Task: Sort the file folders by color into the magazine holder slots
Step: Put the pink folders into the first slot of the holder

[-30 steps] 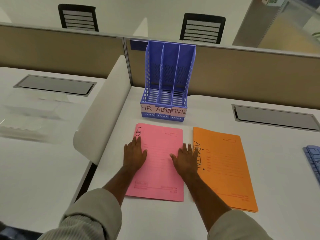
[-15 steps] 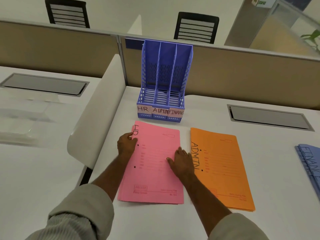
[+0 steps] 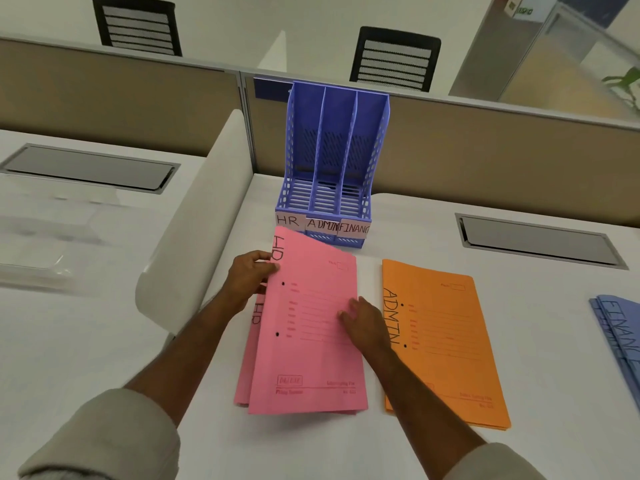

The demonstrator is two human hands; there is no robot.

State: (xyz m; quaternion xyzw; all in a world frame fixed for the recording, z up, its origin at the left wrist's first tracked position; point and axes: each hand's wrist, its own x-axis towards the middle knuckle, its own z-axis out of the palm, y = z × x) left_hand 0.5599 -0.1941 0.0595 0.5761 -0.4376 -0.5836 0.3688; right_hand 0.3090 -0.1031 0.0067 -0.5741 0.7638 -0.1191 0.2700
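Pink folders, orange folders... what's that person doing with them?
A person is sorting folders into the purple magazine holder, whose three slots, labelled HR, ADMIN and FINANCE, hold nothing yet. The left hand grips the edge of the top pink HR folder, lifting it off another pink one, while the right hand rests on it. The orange ADMIN folders and blue FINANCE folders lie on the desk.

Two bare forearms are being shown, each emerging from a sleeve pushed back toward the elbow. The left sleeve is being seen as pale grey-beige fabric with fine ribbing or narrow stripes. The right sleeve is of matching colour. The left hand and right hand are being shown without gloves.
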